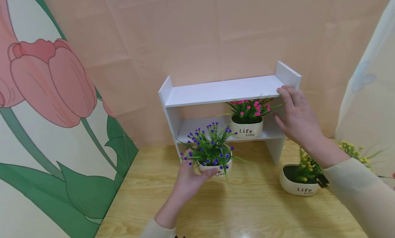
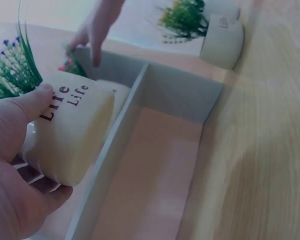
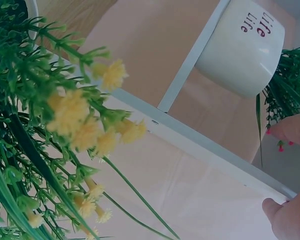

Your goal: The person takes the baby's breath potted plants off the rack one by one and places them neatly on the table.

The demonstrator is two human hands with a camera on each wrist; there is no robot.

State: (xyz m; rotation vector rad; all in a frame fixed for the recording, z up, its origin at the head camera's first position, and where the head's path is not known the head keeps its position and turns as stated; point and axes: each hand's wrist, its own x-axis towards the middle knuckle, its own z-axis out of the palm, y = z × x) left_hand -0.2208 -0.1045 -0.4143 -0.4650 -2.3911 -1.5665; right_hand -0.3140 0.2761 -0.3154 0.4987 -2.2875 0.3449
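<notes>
My left hand (image 1: 189, 181) grips a white oval pot (image 2: 82, 127) of blue-purple artificial flowers (image 1: 211, 147), thumb across its "Life" lettering. The pot is held up in front of the left part of a white two-tier shelf (image 1: 222, 91). On the shelf's middle board, toward the right, stands a similar pot (image 1: 247, 129) with pink flowers. At the shelf's upper right, my right hand (image 1: 300, 116) holds the side panel by its front edge, as the right wrist view also shows, with fingertips over the top board's corner.
A third white pot (image 1: 297, 186) with yellow flowers (image 3: 72, 117) stands on the wooden table (image 1: 247, 210) right of the shelf, partly behind my right forearm. More yellow flowers show beyond the sleeve. A pinkish covering hangs behind the shelf; a tulip-patterned panel (image 1: 49, 80) stands at left.
</notes>
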